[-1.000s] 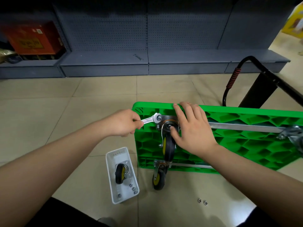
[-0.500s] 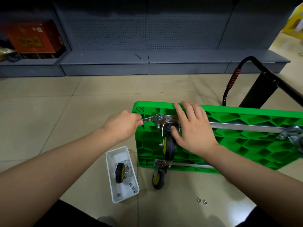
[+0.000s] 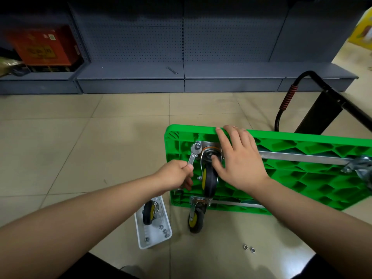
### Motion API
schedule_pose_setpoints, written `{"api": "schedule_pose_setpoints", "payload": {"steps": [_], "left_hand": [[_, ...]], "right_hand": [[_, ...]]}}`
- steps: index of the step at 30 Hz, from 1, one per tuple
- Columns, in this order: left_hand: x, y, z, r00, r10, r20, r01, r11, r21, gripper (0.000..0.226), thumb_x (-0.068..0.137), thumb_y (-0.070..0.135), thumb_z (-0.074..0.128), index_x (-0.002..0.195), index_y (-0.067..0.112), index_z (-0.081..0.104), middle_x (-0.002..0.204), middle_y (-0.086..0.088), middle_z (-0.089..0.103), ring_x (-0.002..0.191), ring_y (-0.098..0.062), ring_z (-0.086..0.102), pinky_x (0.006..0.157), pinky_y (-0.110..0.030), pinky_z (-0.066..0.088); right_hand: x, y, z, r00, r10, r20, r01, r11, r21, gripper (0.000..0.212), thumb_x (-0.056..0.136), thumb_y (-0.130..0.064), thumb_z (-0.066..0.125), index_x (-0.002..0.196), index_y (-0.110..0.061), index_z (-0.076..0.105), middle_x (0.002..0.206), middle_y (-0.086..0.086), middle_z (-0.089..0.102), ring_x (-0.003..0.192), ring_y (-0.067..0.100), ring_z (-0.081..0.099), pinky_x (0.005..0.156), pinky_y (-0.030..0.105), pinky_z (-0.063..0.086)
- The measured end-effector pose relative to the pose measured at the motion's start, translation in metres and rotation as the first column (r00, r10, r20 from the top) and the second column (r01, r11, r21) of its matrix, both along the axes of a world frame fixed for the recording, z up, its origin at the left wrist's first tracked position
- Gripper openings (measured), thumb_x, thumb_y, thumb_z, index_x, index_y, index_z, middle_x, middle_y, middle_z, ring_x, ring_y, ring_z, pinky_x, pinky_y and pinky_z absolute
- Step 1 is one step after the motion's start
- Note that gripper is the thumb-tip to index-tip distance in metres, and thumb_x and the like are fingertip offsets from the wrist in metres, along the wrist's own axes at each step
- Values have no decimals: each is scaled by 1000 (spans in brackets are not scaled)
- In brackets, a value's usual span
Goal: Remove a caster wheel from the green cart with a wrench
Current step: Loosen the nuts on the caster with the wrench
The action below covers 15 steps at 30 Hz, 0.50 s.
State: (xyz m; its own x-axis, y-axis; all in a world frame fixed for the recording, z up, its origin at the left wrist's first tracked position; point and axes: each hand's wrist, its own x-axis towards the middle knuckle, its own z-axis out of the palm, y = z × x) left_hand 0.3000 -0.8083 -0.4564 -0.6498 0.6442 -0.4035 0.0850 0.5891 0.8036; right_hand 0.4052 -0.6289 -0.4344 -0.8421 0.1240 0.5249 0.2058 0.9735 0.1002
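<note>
The green cart (image 3: 302, 178) stands on its side on the floor, its ribbed underside facing me. A black and yellow caster wheel (image 3: 209, 180) is bolted at its upper left corner. My left hand (image 3: 175, 175) grips the handle of a silver wrench (image 3: 193, 155), whose head sits on a bolt at the caster plate's left corner. The wrench slopes down and left. My right hand (image 3: 239, 158) lies flat over the caster's plate and swivel, fingers reaching the cart's top edge.
A second caster (image 3: 196, 217) hangs at the cart's lower left corner. A white tray (image 3: 153, 240) on the floor holds a loose caster and several nuts. Two nuts (image 3: 249, 248) lie on the tiles. The cart's black handle (image 3: 322, 97) rises at right. Grey shelving (image 3: 181, 77) stands behind.
My left hand has swung the wrench handle downward around the bolt, from nearly level to sloping down-left. My right hand stays on the caster.
</note>
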Motion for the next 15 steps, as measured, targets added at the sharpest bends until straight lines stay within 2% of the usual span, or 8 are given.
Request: {"api": "schedule_pose_setpoints", "payload": {"steps": [2,4,8,10,13,15], "left_hand": [[6,0,3,992,-2,123,0,1000,16,32,109,30,38,94,11,59,79,-6,71,71,-20,72,69,-28,46],[6,-2,7,983,-4,185,0,1000,18,33,110,33,38,94,13,59,76,-2,72,77,-24,73,79,-36,45],[6,-4,14,972,-14,233,11,1000,11,35,110,35,37,93,14,59,75,-1,73,83,-27,74,84,-38,46],[9,-3,17,964,3,268,-8,1000,16,35,110,36,37,94,14,59,77,-2,73,83,-27,75,83,-35,49],[14,-1,24,945,26,326,-39,999,31,35,110,35,36,96,13,59,82,-5,74,80,-24,75,67,-26,51],[18,0,29,922,48,384,-72,996,50,35,110,34,36,97,11,59,83,-7,75,79,-24,76,65,-27,53]], "right_hand": [[0,0,0,1000,1,0,-1,1000,5,68,89,-43,54,145,-4,48,140,18,50,127,38,44,114,49,31],[0,0,-1,1000,0,1,0,1000,11,68,89,-43,54,145,-4,47,140,18,50,127,38,44,114,49,32],[0,1,-1,1000,1,-3,-1,1000,11,68,90,-43,54,145,-4,47,140,18,50,127,38,44,114,49,32],[-1,0,-1,1000,3,-11,-3,1000,12,68,89,-42,55,144,-3,48,139,18,50,127,39,44,113,49,32],[0,0,-1,1000,7,-15,-7,1000,9,68,89,-42,55,144,-3,48,139,18,51,127,39,44,113,49,32],[-1,1,-1,1000,9,-13,-9,1000,4,68,88,-42,56,144,-4,48,139,18,50,127,39,45,113,49,33]]}}
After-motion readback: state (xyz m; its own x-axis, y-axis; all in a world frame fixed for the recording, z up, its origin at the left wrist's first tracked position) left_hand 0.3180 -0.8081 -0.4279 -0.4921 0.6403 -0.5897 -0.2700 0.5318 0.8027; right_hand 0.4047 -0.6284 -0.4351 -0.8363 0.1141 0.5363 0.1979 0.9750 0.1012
